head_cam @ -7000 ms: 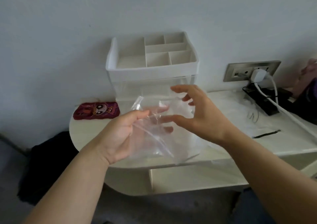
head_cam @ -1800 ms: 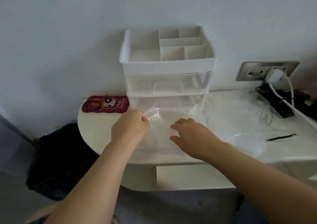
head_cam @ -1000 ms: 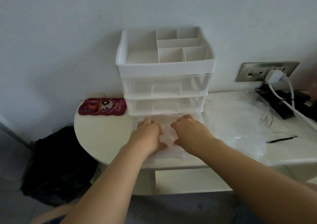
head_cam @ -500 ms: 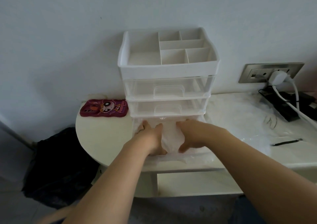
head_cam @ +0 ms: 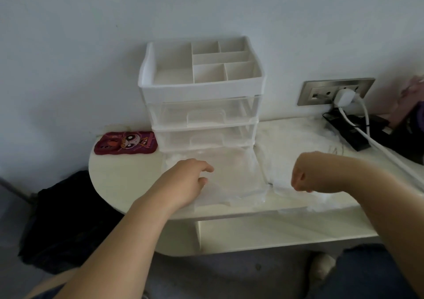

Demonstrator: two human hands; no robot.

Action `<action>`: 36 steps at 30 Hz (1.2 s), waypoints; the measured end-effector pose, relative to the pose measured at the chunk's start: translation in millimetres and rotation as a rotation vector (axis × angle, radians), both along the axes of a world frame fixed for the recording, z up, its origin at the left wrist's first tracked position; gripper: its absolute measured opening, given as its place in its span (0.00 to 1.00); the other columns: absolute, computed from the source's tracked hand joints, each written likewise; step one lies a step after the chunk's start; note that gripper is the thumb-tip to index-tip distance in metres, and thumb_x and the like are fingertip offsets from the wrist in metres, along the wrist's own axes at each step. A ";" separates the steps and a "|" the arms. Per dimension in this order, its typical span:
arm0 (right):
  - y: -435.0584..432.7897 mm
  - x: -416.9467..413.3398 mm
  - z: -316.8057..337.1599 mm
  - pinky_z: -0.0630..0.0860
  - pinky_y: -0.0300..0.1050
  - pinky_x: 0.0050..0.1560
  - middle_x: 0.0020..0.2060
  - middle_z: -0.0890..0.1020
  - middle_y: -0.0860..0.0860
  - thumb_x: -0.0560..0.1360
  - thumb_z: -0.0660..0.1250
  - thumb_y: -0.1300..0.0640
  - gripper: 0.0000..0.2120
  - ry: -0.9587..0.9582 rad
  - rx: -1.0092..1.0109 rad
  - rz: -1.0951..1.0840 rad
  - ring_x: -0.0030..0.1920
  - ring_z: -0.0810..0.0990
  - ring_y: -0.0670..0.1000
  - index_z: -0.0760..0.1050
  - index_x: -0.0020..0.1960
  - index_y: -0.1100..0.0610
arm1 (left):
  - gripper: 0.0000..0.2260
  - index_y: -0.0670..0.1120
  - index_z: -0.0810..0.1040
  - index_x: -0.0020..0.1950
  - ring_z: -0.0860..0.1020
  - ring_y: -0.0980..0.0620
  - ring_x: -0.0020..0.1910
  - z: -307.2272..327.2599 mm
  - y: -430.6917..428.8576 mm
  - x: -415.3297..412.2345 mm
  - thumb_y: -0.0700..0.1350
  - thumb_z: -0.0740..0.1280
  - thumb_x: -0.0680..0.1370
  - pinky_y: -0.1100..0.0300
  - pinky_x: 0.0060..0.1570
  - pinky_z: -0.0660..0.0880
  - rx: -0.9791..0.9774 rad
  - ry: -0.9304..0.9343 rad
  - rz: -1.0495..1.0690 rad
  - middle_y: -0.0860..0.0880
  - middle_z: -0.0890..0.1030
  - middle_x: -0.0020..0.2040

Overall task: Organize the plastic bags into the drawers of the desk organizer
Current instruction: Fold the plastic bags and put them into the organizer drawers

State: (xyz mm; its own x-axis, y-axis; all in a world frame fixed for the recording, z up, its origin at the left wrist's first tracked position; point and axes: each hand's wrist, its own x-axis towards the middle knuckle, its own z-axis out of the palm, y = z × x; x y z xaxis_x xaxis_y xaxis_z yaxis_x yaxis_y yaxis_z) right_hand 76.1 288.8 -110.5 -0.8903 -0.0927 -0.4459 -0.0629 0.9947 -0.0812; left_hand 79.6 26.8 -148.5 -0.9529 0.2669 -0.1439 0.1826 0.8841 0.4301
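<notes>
The desk organizer (head_cam: 202, 90) has a white compartment tray on top and clear drawers below. Its bottom drawer (head_cam: 260, 177) is pulled out toward me, and a clear plastic bag (head_cam: 231, 172) lies flat inside it. My left hand (head_cam: 183, 184) rests on the left part of that bag with its fingers loosely spread. My right hand (head_cam: 307, 175) is curled into a fist to the right of the drawer, over the front edge of a pile of clear plastic bags (head_cam: 293, 142). What its fingers touch is hidden.
A red cartoon phone case (head_cam: 126, 142) lies left of the organizer on the white table (head_cam: 119, 179). At the right are a wall socket (head_cam: 321, 91), a white plug and cable (head_cam: 343, 97), and a black power strip (head_cam: 351, 136). A dark bag (head_cam: 64, 218) sits on the floor.
Both hands were pressing the bag down into the open bottom drawer. My right hand has since left the drawer and moved right over the pile. My left hand has slid to the drawer's left side.
</notes>
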 end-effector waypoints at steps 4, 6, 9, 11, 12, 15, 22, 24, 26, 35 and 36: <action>21.9 3.7 -34.1 0.66 0.48 0.68 0.70 0.68 0.56 0.81 0.55 0.59 0.19 0.025 0.135 -0.010 0.68 0.68 0.54 0.65 0.70 0.60 | 0.15 0.55 0.73 0.66 0.73 0.56 0.62 -5.6 8.4 2.1 0.43 0.60 0.81 0.56 0.63 0.70 0.046 0.077 -0.003 0.56 0.73 0.66; 27.9 2.2 -48.1 0.58 0.49 0.72 0.76 0.54 0.54 0.81 0.52 0.60 0.25 0.063 0.091 -0.004 0.74 0.57 0.54 0.51 0.76 0.59 | 0.15 0.55 0.73 0.65 0.74 0.57 0.60 -7.1 13.2 2.5 0.43 0.59 0.80 0.56 0.61 0.71 0.056 0.107 0.002 0.57 0.74 0.64; 29.7 -5.0 -61.4 0.60 0.49 0.71 0.76 0.55 0.54 0.81 0.52 0.57 0.25 0.176 0.018 -0.002 0.74 0.58 0.53 0.51 0.77 0.56 | 0.15 0.56 0.74 0.65 0.74 0.59 0.59 -7.8 17.6 4.2 0.42 0.59 0.80 0.56 0.60 0.71 0.064 0.132 0.006 0.58 0.74 0.63; 29.3 -8.6 -67.2 0.68 0.51 0.65 0.69 0.67 0.55 0.80 0.55 0.56 0.21 0.231 0.022 0.022 0.67 0.67 0.55 0.61 0.72 0.54 | 0.15 0.56 0.74 0.64 0.74 0.61 0.58 -8.8 19.0 6.0 0.43 0.59 0.80 0.58 0.59 0.71 0.070 0.139 0.005 0.60 0.74 0.62; 29.1 -9.6 -68.9 0.71 0.51 0.60 0.65 0.71 0.53 0.79 0.57 0.55 0.19 0.261 0.021 0.020 0.63 0.70 0.55 0.65 0.69 0.52 | 0.15 0.56 0.74 0.64 0.74 0.62 0.58 -9.2 18.6 6.6 0.43 0.59 0.80 0.59 0.58 0.71 0.075 0.143 0.006 0.60 0.74 0.62; 29.9 -7.6 -69.1 0.72 0.44 0.49 0.55 0.76 0.50 0.77 0.61 0.53 0.12 0.357 -0.012 -0.029 0.52 0.76 0.53 0.75 0.59 0.50 | 0.14 0.56 0.74 0.63 0.74 0.64 0.56 -10.1 16.7 6.9 0.43 0.60 0.80 0.62 0.56 0.71 0.095 0.161 0.011 0.62 0.74 0.61; 33.0 1.3 -66.6 0.74 0.43 0.42 0.48 0.82 0.50 0.79 0.57 0.55 0.13 0.448 0.017 -0.072 0.47 0.80 0.54 0.80 0.52 0.51 | 0.13 0.56 0.75 0.63 0.74 0.63 0.56 -7.6 20.7 8.1 0.44 0.60 0.80 0.58 0.58 0.72 0.098 0.176 0.005 0.62 0.75 0.60; 31.5 9.2 -57.0 0.74 0.42 0.41 0.46 0.82 0.49 0.78 0.58 0.53 0.12 0.476 -0.040 -0.089 0.45 0.80 0.52 0.81 0.49 0.51 | 0.13 0.56 0.75 0.63 0.74 0.64 0.56 -5.6 22.6 8.8 0.44 0.61 0.80 0.58 0.58 0.72 0.102 0.188 0.006 0.62 0.75 0.59; 29.0 17.9 -44.4 0.75 0.42 0.40 0.42 0.82 0.45 0.77 0.61 0.50 0.09 0.505 -0.158 -0.105 0.42 0.80 0.48 0.80 0.44 0.49 | 0.13 0.56 0.75 0.62 0.74 0.64 0.55 -2.9 25.0 10.4 0.45 0.61 0.80 0.60 0.58 0.72 0.122 0.227 -0.001 0.62 0.76 0.58; -42.3 39.0 -14.8 0.65 0.30 0.30 0.32 0.75 0.43 0.74 0.65 0.48 0.12 0.647 -0.878 -0.251 0.29 0.73 0.40 0.72 0.34 0.51 | 0.33 0.51 0.76 0.63 0.80 0.53 0.56 20.4 37.2 23.5 0.71 0.66 0.66 0.53 0.57 0.75 0.972 -0.290 -0.047 0.52 0.82 0.56; -51.9 39.9 -16.5 0.65 0.32 0.33 0.36 0.74 0.43 0.73 0.64 0.44 0.13 0.653 -0.889 -0.232 0.31 0.73 0.41 0.71 0.33 0.49 | 0.36 0.49 0.76 0.64 0.80 0.50 0.57 22.8 35.1 24.3 0.71 0.68 0.64 0.52 0.56 0.76 1.055 -0.372 -0.063 0.49 0.81 0.58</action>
